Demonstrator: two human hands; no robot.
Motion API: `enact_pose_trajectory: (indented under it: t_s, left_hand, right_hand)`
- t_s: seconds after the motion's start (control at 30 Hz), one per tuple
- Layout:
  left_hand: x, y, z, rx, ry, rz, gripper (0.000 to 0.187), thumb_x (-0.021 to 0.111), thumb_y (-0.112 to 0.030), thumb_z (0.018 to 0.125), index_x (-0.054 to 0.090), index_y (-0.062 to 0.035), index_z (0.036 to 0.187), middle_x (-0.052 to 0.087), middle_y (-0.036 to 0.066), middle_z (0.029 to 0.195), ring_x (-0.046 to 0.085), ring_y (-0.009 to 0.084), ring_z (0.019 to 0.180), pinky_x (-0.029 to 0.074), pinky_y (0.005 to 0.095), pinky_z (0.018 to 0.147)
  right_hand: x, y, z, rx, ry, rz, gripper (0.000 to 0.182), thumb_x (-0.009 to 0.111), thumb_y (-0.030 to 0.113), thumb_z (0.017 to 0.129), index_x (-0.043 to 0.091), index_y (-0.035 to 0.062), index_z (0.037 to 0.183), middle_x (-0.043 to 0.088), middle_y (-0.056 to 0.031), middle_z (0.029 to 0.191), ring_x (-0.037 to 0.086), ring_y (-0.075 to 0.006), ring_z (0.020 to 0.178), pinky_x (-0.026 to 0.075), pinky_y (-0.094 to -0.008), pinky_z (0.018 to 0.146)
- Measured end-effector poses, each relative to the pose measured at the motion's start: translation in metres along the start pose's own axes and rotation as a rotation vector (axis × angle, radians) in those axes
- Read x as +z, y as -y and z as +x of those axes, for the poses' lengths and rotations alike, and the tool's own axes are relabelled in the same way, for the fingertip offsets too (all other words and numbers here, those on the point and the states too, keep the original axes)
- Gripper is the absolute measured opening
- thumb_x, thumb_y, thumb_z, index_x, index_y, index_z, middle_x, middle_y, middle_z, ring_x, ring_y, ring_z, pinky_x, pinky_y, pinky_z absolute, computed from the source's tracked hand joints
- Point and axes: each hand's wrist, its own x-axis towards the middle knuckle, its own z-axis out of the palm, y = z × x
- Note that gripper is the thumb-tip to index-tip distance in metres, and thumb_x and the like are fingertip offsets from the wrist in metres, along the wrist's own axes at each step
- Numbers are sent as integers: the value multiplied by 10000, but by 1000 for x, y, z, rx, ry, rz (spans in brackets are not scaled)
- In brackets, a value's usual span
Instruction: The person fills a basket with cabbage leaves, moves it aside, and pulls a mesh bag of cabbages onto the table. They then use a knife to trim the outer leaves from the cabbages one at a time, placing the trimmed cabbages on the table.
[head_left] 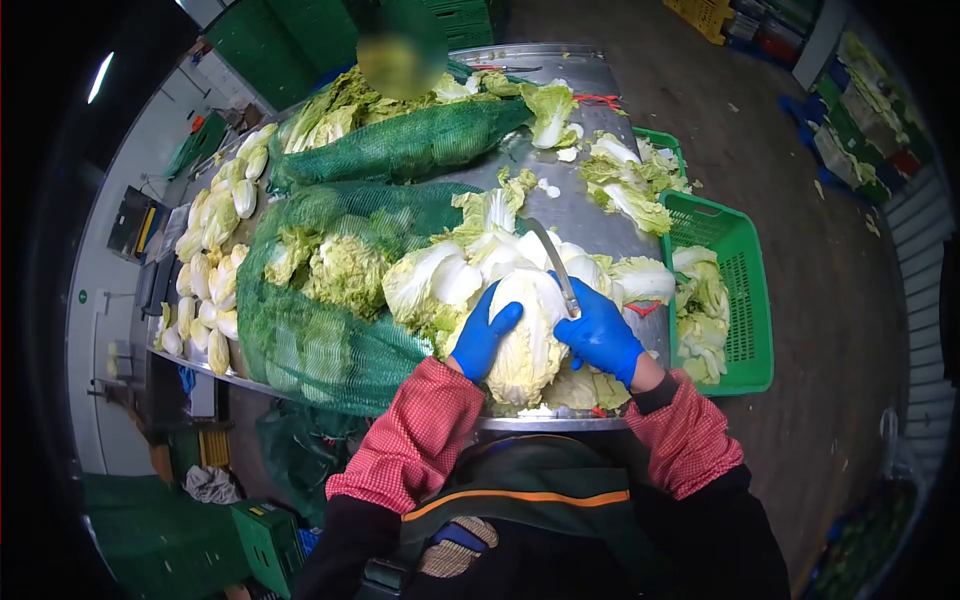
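Note:
My left hand [484, 334], in a blue glove, is closed on the left side of a pale napa cabbage [526, 345] near the table's front edge. My right hand [598, 332], also gloved in blue, grips a curved knife [553, 258] at the cabbage's upper right side. The blade points up and to the left, away from me. Loose white-ribbed leaves [432, 282] lie beyond and beside the cabbage. A green mesh sack [335, 350] with leafy cabbages in it is left of my hands.
A second mesh sack [410, 140] lies farther back on the metal table [600, 225]. Trimmed cabbages [215, 215] are piled at the left. A green crate [752, 300] with leaves stands off the right edge. Red-handled tools [598, 100] lie at the back.

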Motion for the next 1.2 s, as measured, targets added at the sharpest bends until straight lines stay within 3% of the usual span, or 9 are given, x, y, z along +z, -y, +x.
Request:
enact_pose_trajectory:
  t_s: [0.1, 0.23, 0.43, 0.53, 0.67, 0.8, 0.83, 1.07, 1.2]
  left_hand:
    - [2, -6, -12, -433, -31, -795, 636, 507, -458, 927, 385, -43, 1393, 494, 146, 1345, 489, 278, 1220, 381, 406, 1042]
    - [4, -9, -7, -268, -77, -938, 660, 421, -554, 928, 403, -87, 1394, 502, 140, 1343, 505, 309, 1202, 410, 463, 1017]
    - [0, -18, -4, -204, -43, -991, 776, 317, -692, 885, 383, -120, 1404, 480, 171, 1333, 502, 353, 1163, 402, 495, 1004]
    - [10, -23, -3, -155, 56, -1022, 739, 356, -655, 895, 376, -128, 1413, 458, 146, 1370, 480, 341, 1204, 384, 490, 1027]
    - [15, -21, 12, 3, 98, -1139, 718, 375, -631, 906, 360, -137, 1427, 455, 132, 1385, 473, 324, 1227, 375, 479, 1037]
    - [16, -26, 11, -102, 18, -769, 700, 362, -587, 933, 342, -95, 1431, 473, 109, 1374, 465, 292, 1243, 362, 411, 1055]
    - [10, -32, 9, -369, -14, -628, 677, 431, -512, 940, 334, -49, 1424, 464, 123, 1375, 461, 279, 1246, 353, 370, 1058]
    - [-18, -15, -15, -61, 38, 476, 891, 767, -409, 729, 340, 20, 1383, 467, 179, 1340, 465, 267, 1235, 368, 359, 1041]
    - [-18, 22, -18, -87, -80, 943, 1031, 797, -491, 641, 315, 32, 1386, 447, 239, 1345, 451, 328, 1254, 369, 381, 1045]
  right_hand:
    - [-20, 4, -5, 75, 82, 154, 579, 573, 68, 775, 437, 46, 1337, 580, -50, 842, 611, -135, 645, 540, -259, 553]
    - [-31, 4, -21, -124, 141, 252, 550, 560, 48, 779, 464, 4, 1319, 587, -27, 947, 557, -100, 908, 462, -270, 825]
    - [-30, 17, -15, -62, -287, -523, 660, 701, 192, 796, 427, 94, 1388, 623, -64, 979, 573, -121, 840, 474, -282, 783]
    - [12, 32, -15, -392, -188, -437, 784, 772, 417, 727, 448, 92, 1363, 623, -130, 992, 617, -233, 775, 499, -349, 710]
    - [19, 4, 9, -441, -290, -301, 689, 729, 409, 788, 467, 93, 1340, 592, -68, 859, 594, -157, 716, 514, -301, 640]
    - [-3, 5, 19, 66, 99, 138, 592, 665, 387, 858, 465, 96, 1334, 511, 2, 747, 488, -64, 526, 423, -213, 402]
    - [-1, 4, 17, 42, 41, 77, 558, 655, 384, 865, 485, 102, 1316, 508, 1, 738, 489, -66, 528, 430, -217, 407]
    - [0, -43, -1, -5, 35, -9, 374, 516, 354, 948, 559, 133, 1247, 527, -26, 747, 547, -94, 656, 473, -247, 445]
    - [-2, -78, -8, -112, -30, -466, 301, 452, 279, 956, 577, 116, 1175, 635, -145, 964, 626, -321, 833, 502, -406, 715]
